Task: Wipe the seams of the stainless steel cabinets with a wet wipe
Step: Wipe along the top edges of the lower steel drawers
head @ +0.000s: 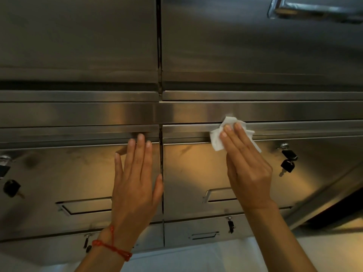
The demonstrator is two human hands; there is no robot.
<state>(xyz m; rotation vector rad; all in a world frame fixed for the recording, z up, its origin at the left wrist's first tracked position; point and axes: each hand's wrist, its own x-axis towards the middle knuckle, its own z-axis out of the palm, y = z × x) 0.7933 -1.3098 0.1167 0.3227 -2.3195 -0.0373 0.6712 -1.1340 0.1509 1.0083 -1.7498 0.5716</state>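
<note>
Stainless steel cabinets fill the view, split by a dark vertical seam down the middle and by horizontal seams between rows. My right hand presses a crumpled white wet wipe with straight fingers against the top edge of the right-hand door, at the horizontal seam under the steel rail. My left hand lies flat on the left-hand door, fingers straight, fingertips at that door's upper lip, thumb beside the vertical seam. A red string bracelet sits on the left wrist.
Black keys hang from locks at the right door and the left door. Recessed handles sit in the doors below my hands. A lower row of small doors with keys lies beneath, above a pale floor. Another handle shows top right.
</note>
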